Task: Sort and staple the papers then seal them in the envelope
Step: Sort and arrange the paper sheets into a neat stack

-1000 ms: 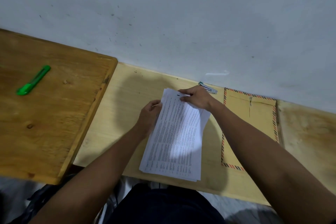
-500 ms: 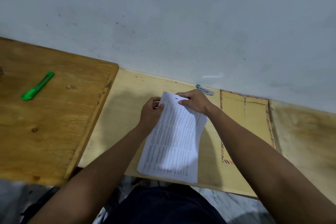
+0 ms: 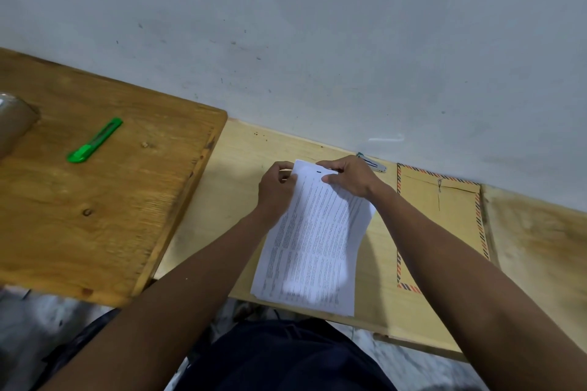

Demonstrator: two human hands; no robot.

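A stack of printed white papers (image 3: 313,244) lies on the pale wooden desk (image 3: 235,200), its near edge hanging over the desk's front. My left hand (image 3: 275,189) grips the stack's upper left corner. My right hand (image 3: 347,176) pinches the top edge beside a small dark mark. A brown envelope (image 3: 444,219) with a striped border lies flat to the right, partly under my right forearm. A small metal stapler (image 3: 374,164) rests by the wall, just beyond my right hand.
A darker wooden table (image 3: 95,216) adjoins on the left, carrying a green utility knife (image 3: 95,140) and a roll of brown tape (image 3: 12,124) at the frame's left edge. A grey wall (image 3: 317,41) runs behind both. Another wooden surface (image 3: 540,247) continues to the right.
Both hands keep their hold on the top of the papers. The head camera has shifted, so the scene sits lower and further right, and the tape roll has come into view.
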